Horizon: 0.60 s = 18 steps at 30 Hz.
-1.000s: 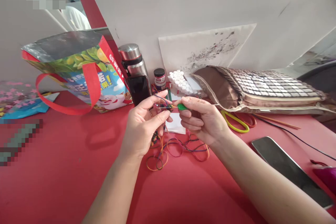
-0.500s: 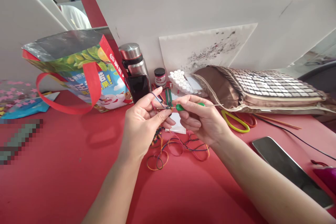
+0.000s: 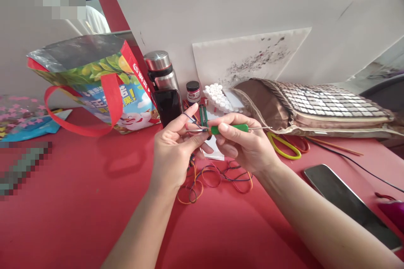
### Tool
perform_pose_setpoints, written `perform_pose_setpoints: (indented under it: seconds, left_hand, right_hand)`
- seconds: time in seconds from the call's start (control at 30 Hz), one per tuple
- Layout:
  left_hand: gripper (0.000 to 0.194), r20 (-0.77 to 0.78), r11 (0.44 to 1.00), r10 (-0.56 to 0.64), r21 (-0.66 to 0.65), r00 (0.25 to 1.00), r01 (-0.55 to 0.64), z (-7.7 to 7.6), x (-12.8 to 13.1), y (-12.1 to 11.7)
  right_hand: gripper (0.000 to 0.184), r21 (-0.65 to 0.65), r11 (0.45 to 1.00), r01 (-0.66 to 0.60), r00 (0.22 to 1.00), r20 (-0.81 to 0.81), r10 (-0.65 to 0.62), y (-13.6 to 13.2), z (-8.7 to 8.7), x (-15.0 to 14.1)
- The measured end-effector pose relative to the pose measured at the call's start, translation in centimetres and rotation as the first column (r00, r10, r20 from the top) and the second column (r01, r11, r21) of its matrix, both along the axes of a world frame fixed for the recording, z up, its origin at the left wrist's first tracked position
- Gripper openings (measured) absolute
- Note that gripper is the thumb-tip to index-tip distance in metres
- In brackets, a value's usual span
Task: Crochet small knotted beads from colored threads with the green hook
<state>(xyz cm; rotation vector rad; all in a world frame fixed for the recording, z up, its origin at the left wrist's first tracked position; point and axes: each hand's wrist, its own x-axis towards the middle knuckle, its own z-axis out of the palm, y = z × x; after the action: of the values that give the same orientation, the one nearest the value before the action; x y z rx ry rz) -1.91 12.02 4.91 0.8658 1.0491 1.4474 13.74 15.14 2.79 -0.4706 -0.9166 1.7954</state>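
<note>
My left hand [image 3: 175,149] is raised above the red table [image 3: 78,201] with its thumb and fingers pinched on a bundle of thin coloured cords [image 3: 193,128]. My right hand [image 3: 244,145] grips a thin metal hook tool with a green handle [image 3: 232,127], its tip pointing left into the cords at my left fingertips. The loose ends of the cords [image 3: 214,178] hang down and lie in orange, red and blue loops on the table below both hands.
A colourful shopping bag [image 3: 94,84] with red handles stands at the left. A steel flask [image 3: 159,73], small jar [image 3: 192,91], white bead tray [image 3: 217,96] and sequined pouch [image 3: 315,105] line the wall. Yellow scissors [image 3: 282,147] and a phone [image 3: 347,204] lie at the right.
My right hand has slid back along the tool so more of the green handle shows. Both hands have risen slightly.
</note>
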Motion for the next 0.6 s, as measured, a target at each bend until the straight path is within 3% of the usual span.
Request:
perform_pose_setpoints:
  seconds: [0.1, 0.23, 0.3, 0.5, 0.6]
  left_hand:
    - [0.069, 0.041, 0.998, -0.004, -0.057, 0.999, 0.006, 0.0, 0.3, 0.0]
    - [0.071, 0.101, 0.991, -0.012, -0.135, 0.995, 0.025, 0.0, 0.0, 0.1]
    - [0.074, 0.107, 0.988, -0.028, -0.147, 0.994, 0.044, 0.0, -0.3, 0.3]
    - [0.091, 0.045, 0.992, -0.019, -0.125, 0.999, 0.025, -1.0, 0.0, 0.7]
    - [0.085, 0.037, 0.994, -0.023, -0.103, 0.999, 0.027, -1.3, 0.4, 0.5]
  right_hand:
    - [0.015, 0.063, 0.981, 0.182, 0.981, 0.053, -0.185, -0.1, -0.6, -0.4]
    - [0.016, 0.203, 0.948, 0.243, 0.953, 0.134, -0.273, -0.1, -1.4, -0.8]
    - [0.016, 0.223, 0.947, 0.234, 0.955, 0.132, -0.267, 0.1, -1.6, -0.7]
    - [0.023, 0.185, 0.982, 0.046, 0.981, 0.174, -0.079, 0.4, -1.7, 0.1]
    - [0.018, 0.166, 0.978, 0.127, 0.979, 0.138, -0.151, 0.2, -2.1, -0.1]
